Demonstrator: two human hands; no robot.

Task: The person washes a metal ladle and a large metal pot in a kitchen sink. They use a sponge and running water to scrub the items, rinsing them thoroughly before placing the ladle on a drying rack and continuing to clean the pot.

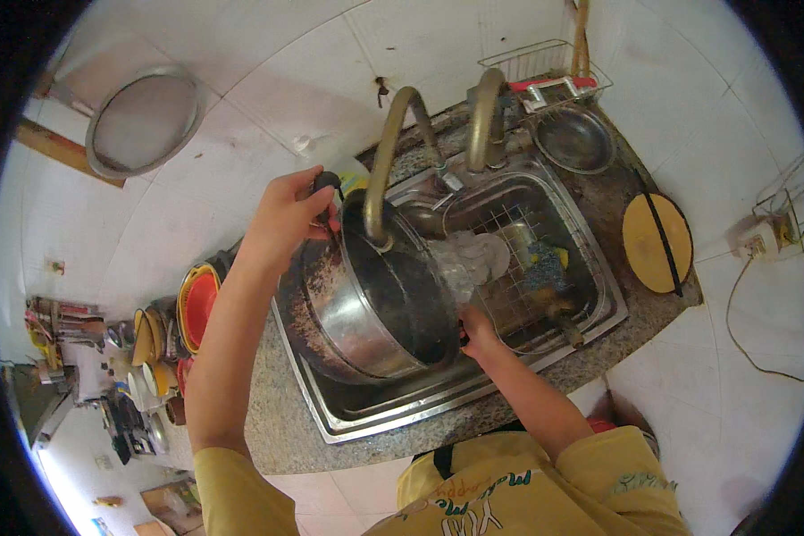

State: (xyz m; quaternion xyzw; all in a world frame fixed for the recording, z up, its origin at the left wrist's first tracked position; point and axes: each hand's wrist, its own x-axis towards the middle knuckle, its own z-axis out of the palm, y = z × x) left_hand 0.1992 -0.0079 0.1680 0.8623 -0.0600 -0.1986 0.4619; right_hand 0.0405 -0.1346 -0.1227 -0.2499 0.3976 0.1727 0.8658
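Observation:
A large steel pot [347, 308] with a blackened, scorched base is tipped on its side over the left sink basin, its mouth turned to the right. Murky water [470, 261] spills from it into the right basin. My left hand [288, 213] is closed around the dark handle on the pot's upper side. Down at the rim, my right hand [480, 333] grips the lower side, where a dark handle partly shows. The bent spout of the tap [386, 143] reaches down into the pot's mouth. A wire grid [509, 308] and a blue-grey scrubber with yellow [545, 268] lie in the right basin.
Behind the right basin stands a second tap [482, 116]. A dark metal bowl [573, 140] and a yellow round lid-like piece [657, 243] rest on the counter at right. Red and yellow basins [202, 304] stand at left; a round sieve [145, 122] hangs on the wall.

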